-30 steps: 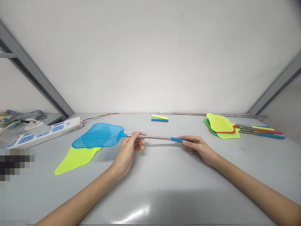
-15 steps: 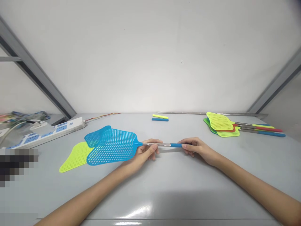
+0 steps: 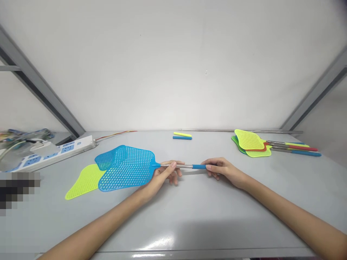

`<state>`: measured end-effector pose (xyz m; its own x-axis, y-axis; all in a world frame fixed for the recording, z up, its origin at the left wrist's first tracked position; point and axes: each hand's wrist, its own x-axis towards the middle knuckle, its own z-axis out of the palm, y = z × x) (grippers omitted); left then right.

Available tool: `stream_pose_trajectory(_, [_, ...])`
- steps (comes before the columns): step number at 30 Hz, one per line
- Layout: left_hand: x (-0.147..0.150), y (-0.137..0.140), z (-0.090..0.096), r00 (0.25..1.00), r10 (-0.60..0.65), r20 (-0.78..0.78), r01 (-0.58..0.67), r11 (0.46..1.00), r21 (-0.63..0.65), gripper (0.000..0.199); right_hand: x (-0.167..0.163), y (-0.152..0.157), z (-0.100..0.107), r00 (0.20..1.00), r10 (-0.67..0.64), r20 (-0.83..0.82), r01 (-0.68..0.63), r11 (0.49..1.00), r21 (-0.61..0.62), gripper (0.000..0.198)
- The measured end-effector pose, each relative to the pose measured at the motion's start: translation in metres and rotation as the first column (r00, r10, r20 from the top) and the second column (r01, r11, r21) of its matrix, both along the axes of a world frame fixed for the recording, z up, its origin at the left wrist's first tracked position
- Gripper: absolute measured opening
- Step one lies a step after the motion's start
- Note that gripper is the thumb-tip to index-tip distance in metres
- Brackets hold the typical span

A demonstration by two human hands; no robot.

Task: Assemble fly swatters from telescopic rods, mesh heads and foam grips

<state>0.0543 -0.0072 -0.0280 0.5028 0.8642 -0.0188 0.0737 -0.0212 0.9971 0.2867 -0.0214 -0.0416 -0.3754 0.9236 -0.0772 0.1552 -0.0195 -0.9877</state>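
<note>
A blue fly swatter [image 3: 130, 171] with a metal shaft and blue grip lies level between my hands. My left hand [image 3: 165, 175] pinches the metal shaft near the swatter's head, thumb on top. At the other end, my right hand [image 3: 223, 170] closes its thumb and fingers on the blue grip [image 3: 199, 167], covering the tip. Beneath and behind the held head rest another blue swatter head [image 3: 104, 159] and a yellow-green swatter head [image 3: 82, 182], both on the grey table [image 3: 173, 213].
At the right lies a stack of assembled fly swatters [image 3: 251, 142] with coloured grips. Metal rods [image 3: 217, 130] run along the wall. A yellow sleeve [image 3: 182, 134] and a blue sleeve [image 3: 182, 138] sit at the back. A power strip [image 3: 62, 151] with cables occupies the left.
The whole view has shifted slightly, so everything appears a little further left. Both hands keep the same hold on the blue fly swatter.
</note>
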Motion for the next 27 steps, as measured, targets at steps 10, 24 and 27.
stream_pose_trajectory(10, [-0.001,-0.003,0.002,0.994,-0.051,-0.092,0.055,0.998,0.042,0.037,-0.001,-0.004,0.006,0.986,0.113,0.12,-0.116,0.993,0.019,0.035])
stream_pose_trajectory(24, [-0.002,-0.024,-0.005,0.851,-0.113,-0.513,0.355,0.843,0.403,0.04,0.0,-0.013,0.012,0.912,0.253,0.324,-0.285,0.957,0.055,0.038])
stream_pose_trajectory(27, [-0.004,-0.02,-0.011,0.819,-0.121,-0.561,0.452,0.738,0.5,0.034,0.0,-0.016,0.013,0.904,0.26,0.339,-0.298,0.952,0.065,0.038])
